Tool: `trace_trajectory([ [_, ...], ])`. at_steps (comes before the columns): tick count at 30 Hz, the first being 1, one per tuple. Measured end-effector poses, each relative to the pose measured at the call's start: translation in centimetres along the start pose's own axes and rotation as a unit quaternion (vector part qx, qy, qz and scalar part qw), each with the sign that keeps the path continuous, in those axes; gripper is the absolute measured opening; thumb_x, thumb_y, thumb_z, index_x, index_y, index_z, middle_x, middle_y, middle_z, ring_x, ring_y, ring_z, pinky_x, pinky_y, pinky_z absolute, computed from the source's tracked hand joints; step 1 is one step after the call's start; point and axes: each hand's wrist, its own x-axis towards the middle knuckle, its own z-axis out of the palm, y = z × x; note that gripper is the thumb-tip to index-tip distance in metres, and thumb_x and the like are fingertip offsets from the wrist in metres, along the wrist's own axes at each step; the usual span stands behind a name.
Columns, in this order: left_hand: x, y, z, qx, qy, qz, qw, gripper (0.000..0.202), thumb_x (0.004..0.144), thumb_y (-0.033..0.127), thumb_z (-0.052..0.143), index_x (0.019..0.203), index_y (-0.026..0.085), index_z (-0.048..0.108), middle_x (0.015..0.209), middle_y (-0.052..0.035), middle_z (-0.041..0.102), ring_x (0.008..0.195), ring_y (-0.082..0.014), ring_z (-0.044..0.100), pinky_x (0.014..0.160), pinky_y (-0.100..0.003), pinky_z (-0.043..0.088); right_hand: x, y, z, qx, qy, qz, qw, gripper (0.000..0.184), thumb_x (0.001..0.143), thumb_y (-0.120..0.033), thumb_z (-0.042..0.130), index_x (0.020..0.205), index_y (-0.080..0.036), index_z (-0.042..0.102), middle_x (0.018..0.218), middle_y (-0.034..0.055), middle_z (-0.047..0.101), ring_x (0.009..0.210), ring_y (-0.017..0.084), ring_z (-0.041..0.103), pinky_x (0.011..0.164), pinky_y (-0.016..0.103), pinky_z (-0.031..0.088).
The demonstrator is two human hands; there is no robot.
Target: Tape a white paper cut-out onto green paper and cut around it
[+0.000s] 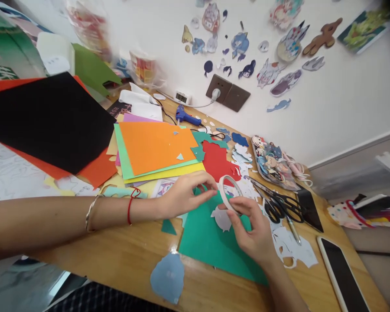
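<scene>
My right hand (251, 227) holds a narrow roll of white tape (223, 195) between thumb and fingers, tilted on edge. Just left of the roll, my left hand (190, 193) has its thumb and fingertips drawn together in a pinch; whatever is between them is too small to make out. Under both hands lies a dark green sheet (204, 242), with a pale grey-lilac paper cutout (222, 219) on it, partly behind my right fingers. A light blue paper cutout (167, 277) rests on the table near the front edge.
Scissors (279, 201) and a pen (293, 229) lie on the right, near a phone (342, 275). Coloured sheets (159, 145) and a black sheet (52, 121) are stacked left. A blue glue gun (188, 116) and a tray of figures (273, 162) stand by the wall.
</scene>
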Motion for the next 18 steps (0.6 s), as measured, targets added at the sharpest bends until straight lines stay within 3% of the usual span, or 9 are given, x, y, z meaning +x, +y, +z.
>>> trace_trajectory([
  [4,-0.3,-0.3,0.2,0.041,-0.042,0.033,0.998,0.020,0.089,0.023,0.051,0.106,0.013,0.055,0.103,-0.0089,0.063,0.091,-0.0141,0.060,0.078,-0.026,0.050,0.2,0.3,-0.6,-0.065,0.033,0.013,0.997,0.019,0.086,-0.018,0.054,0.104,-0.023,0.049,0.091,0.0016,0.069,0.085,0.012,0.067,0.076,0.018,0.051],
  [9,-0.1,-0.7,1.1,0.129,-0.194,0.119,0.965,0.048,0.074,0.039,0.070,0.112,0.013,0.058,0.111,-0.0132,0.064,0.106,-0.0284,0.055,0.092,-0.042,0.042,0.6,1.0,-1.3,-0.120,0.105,0.092,0.983,0.016,0.086,-0.025,0.054,0.101,-0.024,0.051,0.090,0.0021,0.069,0.085,0.013,0.067,0.067,0.018,0.052],
  [15,0.6,-1.0,1.9,0.212,-0.226,0.122,0.943,0.020,0.086,0.026,0.057,0.096,0.011,0.066,0.101,-0.0117,0.068,0.097,-0.0280,0.058,0.084,-0.042,0.042,0.6,1.4,-0.7,-0.116,0.061,0.115,0.985,0.017,0.087,-0.028,0.052,0.103,-0.024,0.049,0.094,0.0030,0.069,0.085,0.014,0.066,0.069,0.022,0.051],
  [18,0.6,-1.1,2.0,0.227,-0.228,0.126,0.938,0.021,0.087,0.026,0.054,0.096,0.011,0.065,0.098,-0.0117,0.068,0.095,-0.0271,0.058,0.083,-0.040,0.042,0.6,1.4,-0.5,-0.116,0.046,0.124,0.984,0.017,0.087,-0.029,0.052,0.103,-0.025,0.049,0.091,0.0023,0.069,0.086,0.015,0.066,0.071,0.024,0.052],
])
